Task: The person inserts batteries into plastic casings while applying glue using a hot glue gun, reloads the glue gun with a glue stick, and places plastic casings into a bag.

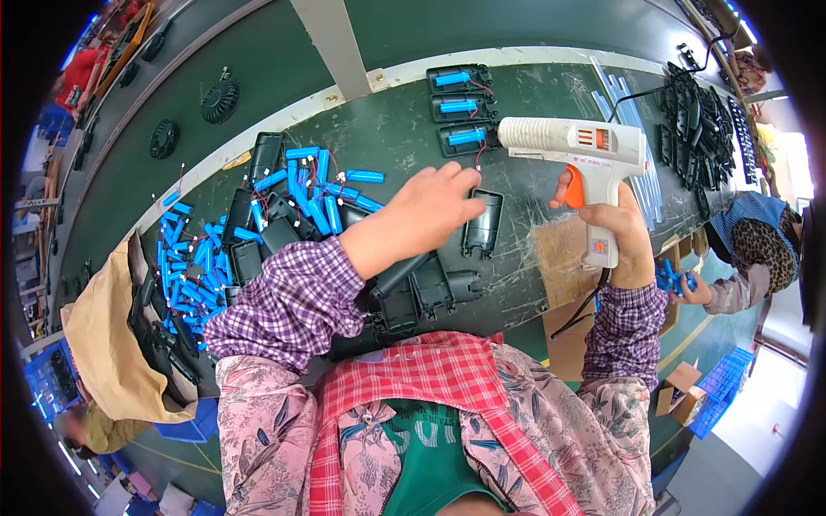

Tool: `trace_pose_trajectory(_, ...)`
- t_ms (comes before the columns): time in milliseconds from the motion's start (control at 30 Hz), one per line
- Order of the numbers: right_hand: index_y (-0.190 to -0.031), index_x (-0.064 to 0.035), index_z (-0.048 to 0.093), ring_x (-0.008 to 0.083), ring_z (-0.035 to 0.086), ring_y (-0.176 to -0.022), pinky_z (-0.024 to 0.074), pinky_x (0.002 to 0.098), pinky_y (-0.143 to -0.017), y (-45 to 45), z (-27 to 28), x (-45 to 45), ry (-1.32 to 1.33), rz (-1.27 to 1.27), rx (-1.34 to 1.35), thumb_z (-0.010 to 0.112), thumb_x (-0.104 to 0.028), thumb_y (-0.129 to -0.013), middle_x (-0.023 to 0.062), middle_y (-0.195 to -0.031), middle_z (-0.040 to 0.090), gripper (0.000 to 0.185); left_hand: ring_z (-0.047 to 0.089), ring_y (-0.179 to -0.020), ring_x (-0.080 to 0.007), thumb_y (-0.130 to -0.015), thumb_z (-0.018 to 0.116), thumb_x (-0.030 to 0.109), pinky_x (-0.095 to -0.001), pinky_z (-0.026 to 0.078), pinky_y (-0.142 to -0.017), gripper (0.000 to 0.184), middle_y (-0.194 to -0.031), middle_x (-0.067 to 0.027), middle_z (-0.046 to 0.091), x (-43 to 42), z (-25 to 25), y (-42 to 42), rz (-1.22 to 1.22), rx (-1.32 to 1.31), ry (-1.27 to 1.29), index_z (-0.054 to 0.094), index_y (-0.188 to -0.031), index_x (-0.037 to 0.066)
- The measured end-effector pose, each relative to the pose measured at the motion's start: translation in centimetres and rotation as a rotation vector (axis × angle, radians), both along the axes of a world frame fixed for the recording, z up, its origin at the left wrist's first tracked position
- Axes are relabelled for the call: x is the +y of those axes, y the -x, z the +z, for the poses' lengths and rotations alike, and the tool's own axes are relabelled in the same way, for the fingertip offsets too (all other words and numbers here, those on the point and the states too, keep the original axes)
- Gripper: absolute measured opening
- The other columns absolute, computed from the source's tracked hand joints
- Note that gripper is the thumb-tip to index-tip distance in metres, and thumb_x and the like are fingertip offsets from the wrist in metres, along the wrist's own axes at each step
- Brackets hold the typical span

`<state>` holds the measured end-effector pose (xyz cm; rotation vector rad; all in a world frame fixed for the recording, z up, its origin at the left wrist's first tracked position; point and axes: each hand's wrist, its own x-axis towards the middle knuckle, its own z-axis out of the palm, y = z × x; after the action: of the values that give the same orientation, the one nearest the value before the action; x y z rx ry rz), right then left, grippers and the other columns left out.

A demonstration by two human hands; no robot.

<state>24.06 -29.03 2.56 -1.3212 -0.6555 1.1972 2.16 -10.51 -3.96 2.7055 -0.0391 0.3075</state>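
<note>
My right hand (626,230) is wrapped round the handle of a white hot glue gun (575,138), a finger near its orange trigger. The gun's nozzle points left, beside the nearest of three black plastic shells (443,140) at the back, each holding a blue battery cell (466,138) with a red wire. My left hand (434,206) hovers palm down over the table with fingers bent and thumb apart; nothing shows in it. Its thumb is at the left edge of an empty black shell (482,225); whether it touches is unclear.
Loose blue cells (194,275) and black shells (400,305) lie to the left, beside a brown paper bag (112,331). Clear glue sticks (641,185) and a pile of black parts (697,129) are at right. A co-worker's hand (693,291) holds blue cells.
</note>
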Motion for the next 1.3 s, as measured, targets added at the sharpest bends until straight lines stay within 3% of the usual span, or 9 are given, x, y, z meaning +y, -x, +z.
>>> trace_pose_trajectory(67,-0.127,0.0072,0.052,0.0282,0.062,-0.099,0.0484,0.0405,-0.093,0.4,-0.2,-0.3,-0.001,-0.031,-0.03,0.06,-0.008,-0.065,0.0153,-0.109,0.062,0.064,0.052,-0.109,-0.0255,-0.071,0.068,0.002,-0.0367,0.046,-0.085,0.021,-0.114,-0.0085,0.056,-0.1,0.0,0.4,-0.038,0.022,-0.047,0.067,-0.091,0.009)
trace_pose_trajectory(300,-0.125,0.007,0.052,0.0277,0.062,-0.099,0.0478,0.0407,-0.094,1.9,-0.1,-2.0,-0.074,-0.124,0.011,0.061,-0.01,-0.065,0.0158,-0.106,0.063,0.063,0.054,-0.106,-0.0271,-0.073,0.072,0.009,-0.0403,0.048,-0.087,0.022,-0.111,-0.0089,0.058,-0.6,-0.3,2.1,-0.012,-0.03,-0.089,0.064,-0.093,0.008)
trace_pose_trajectory(400,-0.126,0.0075,0.052,0.0273,0.062,-0.098,0.0479,0.0407,-0.094,1.9,0.3,-2.4,-0.062,-0.129,-0.019,0.061,-0.01,-0.065,0.0158,-0.105,0.063,0.064,0.056,-0.098,-0.0311,-0.07,0.082,0.019,-0.0418,0.05,-0.083,0.043,-0.104,-0.0101,0.059,0.0,0.2,1.2,0.189,-0.085,0.024,0.056,-0.104,0.008)
trace_pose_trajectory(533,-0.125,0.0079,0.052,0.0268,0.062,-0.097,0.0479,0.0403,-0.093,2.3,0.6,-2.8,-0.065,-0.118,-0.04,0.061,-0.01,-0.064,0.0156,-0.105,0.063,0.064,0.056,-0.096,-0.0319,-0.069,0.084,0.021,-0.0412,0.051,-0.079,0.049,-0.101,-0.012,0.058,0.0,-0.3,-0.2,0.356,-0.114,0.04,0.054,-0.104,0.005)
trace_pose_trajectory(867,-0.12,0.0047,0.056,0.0212,0.062,-0.095,0.0491,0.0342,-0.087,2.7,0.6,-2.4,0.101,0.039,-0.124,0.055,0.004,-0.069,0.0104,-0.105,0.062,0.052,0.056,-0.099,-0.0305,-0.068,0.086,0.024,-0.0401,0.053,-0.079,0.049,-0.102,-0.0111,0.058,0.1,-1.7,-2.6,0.423,-0.139,0.014,0.057,-0.103,0.005)
trace_pose_trajectory(1067,-0.119,0.0042,0.057,0.0187,0.062,-0.092,0.0491,0.033,-0.084,2.5,-0.1,-1.1,0.191,0.152,-0.16,0.057,0.004,-0.071,0.0079,-0.101,0.064,0.048,0.056,-0.101,-0.03,-0.066,0.087,0.024,-0.0402,0.053,-0.08,0.051,-0.104,-0.0108,0.058,0.2,-1.7,-2.7,0.454,-0.106,0.042,0.058,-0.104,0.005)
trace_pose_trajectory(1300,-0.114,0.0025,0.061,0.0175,0.062,-0.09,0.0489,0.0308,-0.082,2.7,1.3,-1.5,0.292,0.095,-0.289,0.058,0.003,-0.072,0.0061,-0.097,0.064,0.042,0.056,-0.101,-0.0305,-0.067,0.086,0.025,-0.04,0.053,-0.081,0.05,-0.103,-0.0116,0.057,0.3,-1.9,-2.8,0.453,-0.135,0.055,0.059,-0.104,0.005)
